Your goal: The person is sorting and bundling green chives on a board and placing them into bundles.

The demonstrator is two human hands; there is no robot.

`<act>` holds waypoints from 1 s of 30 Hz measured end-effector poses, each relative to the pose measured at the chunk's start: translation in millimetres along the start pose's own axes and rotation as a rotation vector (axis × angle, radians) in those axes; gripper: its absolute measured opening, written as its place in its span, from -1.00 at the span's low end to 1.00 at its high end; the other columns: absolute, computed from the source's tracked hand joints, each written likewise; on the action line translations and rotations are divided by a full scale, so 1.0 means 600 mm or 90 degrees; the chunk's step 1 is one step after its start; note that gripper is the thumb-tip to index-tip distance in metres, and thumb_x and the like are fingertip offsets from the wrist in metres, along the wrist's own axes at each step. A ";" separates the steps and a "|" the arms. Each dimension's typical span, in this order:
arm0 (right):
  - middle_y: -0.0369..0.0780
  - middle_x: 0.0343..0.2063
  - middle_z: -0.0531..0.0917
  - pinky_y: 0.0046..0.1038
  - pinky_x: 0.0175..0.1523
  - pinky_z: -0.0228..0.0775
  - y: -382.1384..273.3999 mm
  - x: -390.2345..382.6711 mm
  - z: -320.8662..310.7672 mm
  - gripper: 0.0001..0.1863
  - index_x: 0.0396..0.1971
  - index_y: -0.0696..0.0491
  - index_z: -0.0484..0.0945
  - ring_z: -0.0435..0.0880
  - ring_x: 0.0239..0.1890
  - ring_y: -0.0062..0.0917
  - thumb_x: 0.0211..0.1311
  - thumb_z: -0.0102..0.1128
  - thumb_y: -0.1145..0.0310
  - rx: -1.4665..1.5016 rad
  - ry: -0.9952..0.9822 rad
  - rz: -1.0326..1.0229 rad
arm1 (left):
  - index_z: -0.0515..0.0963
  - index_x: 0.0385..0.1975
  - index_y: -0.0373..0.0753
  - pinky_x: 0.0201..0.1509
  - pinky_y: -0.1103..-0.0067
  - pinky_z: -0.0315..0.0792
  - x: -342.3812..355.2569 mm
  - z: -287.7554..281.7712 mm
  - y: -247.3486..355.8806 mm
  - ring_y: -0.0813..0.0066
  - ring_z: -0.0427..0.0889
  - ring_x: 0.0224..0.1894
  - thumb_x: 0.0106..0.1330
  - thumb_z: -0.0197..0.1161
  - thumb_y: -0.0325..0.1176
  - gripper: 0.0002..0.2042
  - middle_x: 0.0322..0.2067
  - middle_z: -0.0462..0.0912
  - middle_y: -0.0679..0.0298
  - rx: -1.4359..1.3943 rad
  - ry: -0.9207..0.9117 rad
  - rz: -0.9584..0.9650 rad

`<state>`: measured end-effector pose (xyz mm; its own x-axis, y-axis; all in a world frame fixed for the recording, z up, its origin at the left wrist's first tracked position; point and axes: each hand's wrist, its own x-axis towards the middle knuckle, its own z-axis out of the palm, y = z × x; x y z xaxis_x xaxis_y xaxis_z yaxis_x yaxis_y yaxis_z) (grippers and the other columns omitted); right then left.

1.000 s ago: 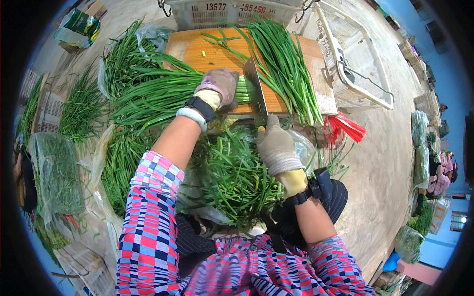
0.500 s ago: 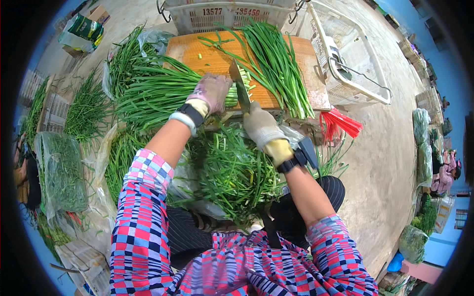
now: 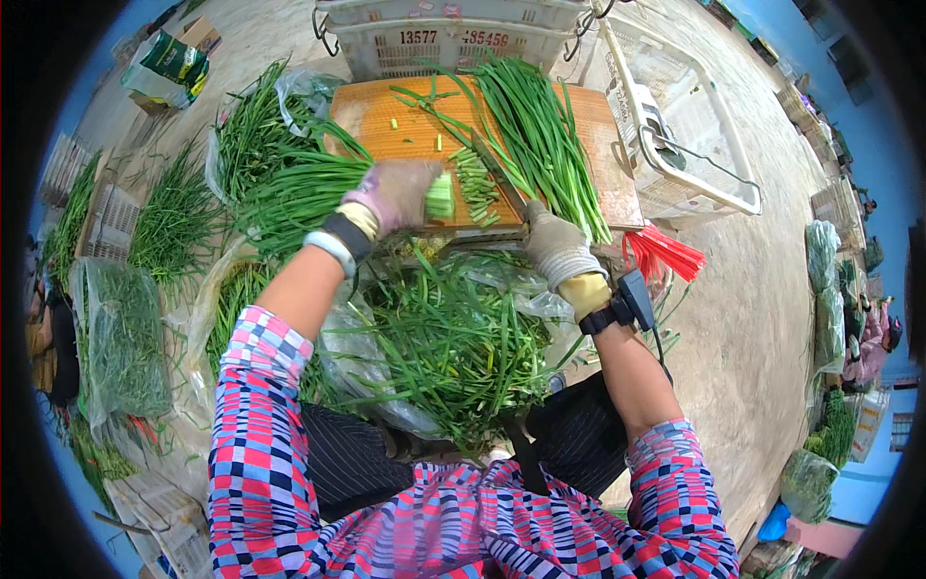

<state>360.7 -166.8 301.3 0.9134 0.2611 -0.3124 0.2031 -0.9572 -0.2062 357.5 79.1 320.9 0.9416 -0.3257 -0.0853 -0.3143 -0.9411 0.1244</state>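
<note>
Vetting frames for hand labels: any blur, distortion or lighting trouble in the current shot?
Head view: left hand motion-blurred, its finger outlines smeared; right hand and knife look sharper. Head view: fisheye bends the blue wall near the rim, corners black. Head view: pale floor brightly lit, hands well exposed.

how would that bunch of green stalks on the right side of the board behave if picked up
The bunch of green stalks would probably droop at its leafy end, since the blades look long and thin. It may splay apart, as no tie shows around it and its top fans out on the board. Rolling seems unlikely: it lies spread fairly flat.
</note>
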 end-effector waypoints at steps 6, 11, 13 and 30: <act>0.06 -0.29 0.62 -0.17 -0.08 0.43 -0.022 0.048 -0.018 -0.68 -0.04 0.06 0.40 0.62 -0.19 -0.07 0.19 -0.11 0.43 -0.009 0.028 -0.073 | 0.44 -0.09 -0.27 -0.11 0.46 0.49 -0.019 -0.071 -0.103 0.21 0.62 -0.25 -0.24 0.45 -0.34 -0.41 -0.31 0.62 0.07 -0.224 0.297 -0.073; 0.05 -0.30 0.62 -0.18 -0.12 0.45 -0.025 0.066 -0.026 -0.68 -0.07 0.05 0.41 0.62 -0.21 -0.08 0.13 -0.03 0.44 -0.056 0.040 -0.201 | 0.45 -0.06 -0.30 -0.05 0.62 0.46 -0.069 -0.123 -0.185 0.55 0.57 -0.21 -0.12 0.41 -0.50 -0.48 -0.24 0.62 0.32 -0.605 0.390 -0.005; 0.04 -0.34 0.62 -0.19 -0.19 0.47 -0.034 0.044 -0.039 -0.67 -0.08 0.05 0.41 0.62 -0.24 -0.07 0.10 0.02 0.42 -0.089 -0.021 -0.256 | 0.47 -0.10 -0.26 -0.11 0.62 0.48 -0.087 -0.133 -0.218 0.60 0.56 -0.22 -0.07 0.43 -0.49 -0.54 -0.24 0.62 0.35 -0.585 0.437 -0.057; -0.06 -0.32 0.63 -0.17 -0.25 0.45 0.048 0.052 -0.033 -0.57 0.11 -0.28 0.34 0.62 -0.35 -0.11 0.20 0.04 0.19 0.060 0.282 -0.098 | 0.50 -0.06 -0.33 -0.09 0.55 0.53 -0.216 -0.317 -0.281 0.42 0.60 -0.11 0.12 0.33 -0.48 -0.64 -0.14 0.60 0.22 -0.504 0.566 -0.006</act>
<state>402.2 -188.8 303.9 0.9417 0.3011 0.1498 0.3339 -0.8906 -0.3087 311.6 297.0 499.1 0.7956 0.1517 0.5866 -0.4384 -0.5242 0.7301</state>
